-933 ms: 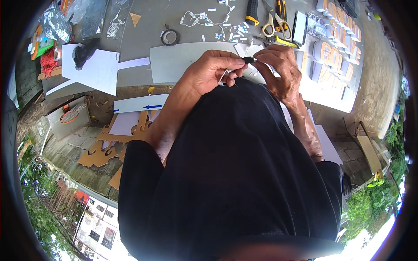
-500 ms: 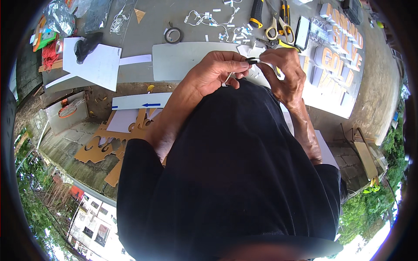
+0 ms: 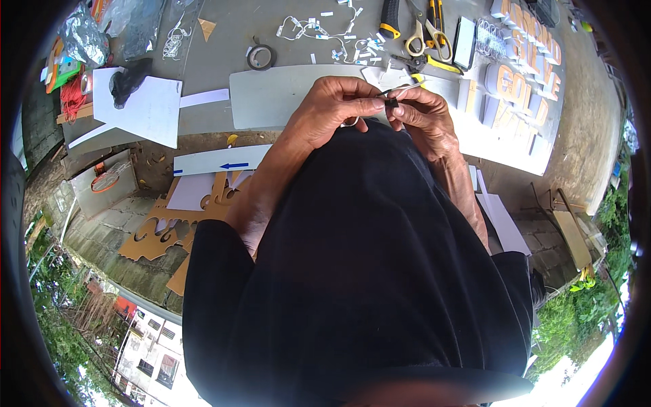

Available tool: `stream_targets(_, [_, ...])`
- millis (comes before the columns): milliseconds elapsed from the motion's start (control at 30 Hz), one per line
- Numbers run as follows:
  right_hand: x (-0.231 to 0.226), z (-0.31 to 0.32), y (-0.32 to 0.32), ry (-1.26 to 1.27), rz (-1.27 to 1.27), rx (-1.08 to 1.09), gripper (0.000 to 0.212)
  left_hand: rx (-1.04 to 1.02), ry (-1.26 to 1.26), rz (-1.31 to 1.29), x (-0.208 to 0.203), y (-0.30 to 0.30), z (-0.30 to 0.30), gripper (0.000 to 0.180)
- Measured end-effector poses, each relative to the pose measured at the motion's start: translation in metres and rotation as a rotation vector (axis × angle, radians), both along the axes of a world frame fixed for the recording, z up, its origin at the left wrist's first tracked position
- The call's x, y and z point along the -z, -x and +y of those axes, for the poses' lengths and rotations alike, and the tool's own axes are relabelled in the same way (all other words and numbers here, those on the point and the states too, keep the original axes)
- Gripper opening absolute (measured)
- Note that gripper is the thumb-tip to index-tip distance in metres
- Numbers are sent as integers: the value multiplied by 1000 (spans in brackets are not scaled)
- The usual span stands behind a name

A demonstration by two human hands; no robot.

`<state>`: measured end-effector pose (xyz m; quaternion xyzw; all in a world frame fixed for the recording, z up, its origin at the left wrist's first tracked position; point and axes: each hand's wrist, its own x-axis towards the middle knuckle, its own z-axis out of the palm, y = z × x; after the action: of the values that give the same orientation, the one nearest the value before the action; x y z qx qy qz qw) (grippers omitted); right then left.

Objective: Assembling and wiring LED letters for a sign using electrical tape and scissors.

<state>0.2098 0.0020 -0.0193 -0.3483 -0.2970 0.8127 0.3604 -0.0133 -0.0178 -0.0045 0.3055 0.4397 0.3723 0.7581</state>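
Note:
Both my hands meet above the near edge of the table, in front of my dark shirt. My left hand [image 3: 332, 108] pinches a thin wire and a short black strip [image 3: 391, 102], which looks like tape, between thumb and fingertips. From the other side, my right hand [image 3: 430, 122] has its thumb and forefinger closed on the same strip. A thin white wire [image 3: 409, 87] sticks out past the right fingertips, and a loop of it hangs below the left fingers. How the strip sits around the wire is too small to tell.
On the grey table lie a black tape roll [image 3: 271, 62], a tangled string of small white light modules [image 3: 312, 27], scissors [image 3: 415, 45], yellow-handled pliers [image 3: 442, 65] and a phone [image 3: 464, 42]. Raised letters [image 3: 519, 91] stand on a white sheet at right. Cut brown board [image 3: 152, 234] lies lower left.
My right hand has come down and in toward the left, its fingers now at the black strip. The left hand stays pinched. The whole view has shifted slightly.

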Motion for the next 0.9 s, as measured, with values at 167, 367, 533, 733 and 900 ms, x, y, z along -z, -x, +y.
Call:
stream_targets(167, [9,3,-6,-102,-45,-42,19,17,-15,-3,-1,-2,-1,23])
stream_targets(367, [8,1,1,-209,-28,10,16,-10,-99,-85,5,-3,-1,20])
stream_targets(533, [1,-6,13,-139,-14,152,9,-78,-166,20,-3,-7,-1,14])
stream_targets(733, [-6,-8,16,-135,-56,198,12,-122,-217,180,-10,-15,-2,14])
stream_targets(900, [-12,-11,19,-129,-88,255,13,-137,-276,235,-22,-20,0,19])
